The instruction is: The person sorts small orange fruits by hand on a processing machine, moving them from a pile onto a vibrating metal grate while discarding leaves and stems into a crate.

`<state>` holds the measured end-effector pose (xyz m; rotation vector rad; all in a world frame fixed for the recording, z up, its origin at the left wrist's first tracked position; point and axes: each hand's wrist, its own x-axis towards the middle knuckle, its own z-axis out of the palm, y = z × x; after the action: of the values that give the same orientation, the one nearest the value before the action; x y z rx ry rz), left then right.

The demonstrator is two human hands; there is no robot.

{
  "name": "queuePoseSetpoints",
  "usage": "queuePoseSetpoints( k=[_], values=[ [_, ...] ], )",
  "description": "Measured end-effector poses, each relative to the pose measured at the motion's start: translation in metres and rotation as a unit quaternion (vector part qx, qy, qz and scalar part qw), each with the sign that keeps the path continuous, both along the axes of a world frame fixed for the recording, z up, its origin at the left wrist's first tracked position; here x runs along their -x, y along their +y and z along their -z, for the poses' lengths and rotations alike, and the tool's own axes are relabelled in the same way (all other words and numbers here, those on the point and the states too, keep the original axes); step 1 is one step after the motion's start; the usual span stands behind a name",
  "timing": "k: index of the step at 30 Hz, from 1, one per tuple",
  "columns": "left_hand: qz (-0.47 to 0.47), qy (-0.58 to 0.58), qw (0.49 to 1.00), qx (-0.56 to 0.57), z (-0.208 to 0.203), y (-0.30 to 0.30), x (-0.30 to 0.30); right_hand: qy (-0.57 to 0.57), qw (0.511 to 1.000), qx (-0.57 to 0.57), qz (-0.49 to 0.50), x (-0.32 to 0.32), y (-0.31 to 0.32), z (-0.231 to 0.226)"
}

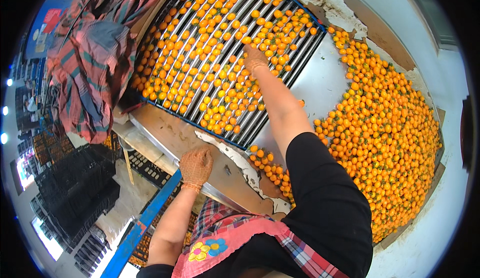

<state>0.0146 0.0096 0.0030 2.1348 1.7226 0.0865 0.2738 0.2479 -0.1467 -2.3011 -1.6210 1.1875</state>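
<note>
Fruit: small orange round pieces spread over a bed of metal rollers in the upper centre of the frame, with a far bigger heap on the sheet-metal chute at right.

Right hand is stretched out over the rollers, palm down, fingers loosely curled onto the fruit near the bed's upper right part. Can't tell whether it has closed on one; nothing visibly lifted. Left hand lies flat and spread on the worn metal ledge at the near edge of the bed, holding nothing, well apart from the nearest fruit. Both hands look gloved in thin mesh.

Risks, as I judge them:
- Fingers or glove mesh catching in the roller gaps, since the right hand sits directly on the bars.
- Long reach with weight on the left hand; a slip on that peeling ledge would tip the person forward.
- Fruit crushed or bruised under the pressing palm.
- Small cluster at the chute's lower edge, just beside the ledge, could roll off.

A second person in a plaid shirt stands at upper left beside the bed; dark crates sit stacked lower left.
</note>
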Motion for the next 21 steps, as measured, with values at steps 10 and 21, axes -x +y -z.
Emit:
queuePoseSetpoints(
  k=[10, 21],
  values=[
    [0.001, 0.0, 1.0, 0.007, 0.001, 0.002, 0.004, -0.008, 0.995, 0.051, -0.081, -0.025, -0.052, 0.007],
    [-0.014, -0.038, 0.999, -0.011, 0.007, -0.001, 0.008, 0.103, 0.99, 0.09, -0.025, -0.008, -0.11, 0.019]
  ],
)
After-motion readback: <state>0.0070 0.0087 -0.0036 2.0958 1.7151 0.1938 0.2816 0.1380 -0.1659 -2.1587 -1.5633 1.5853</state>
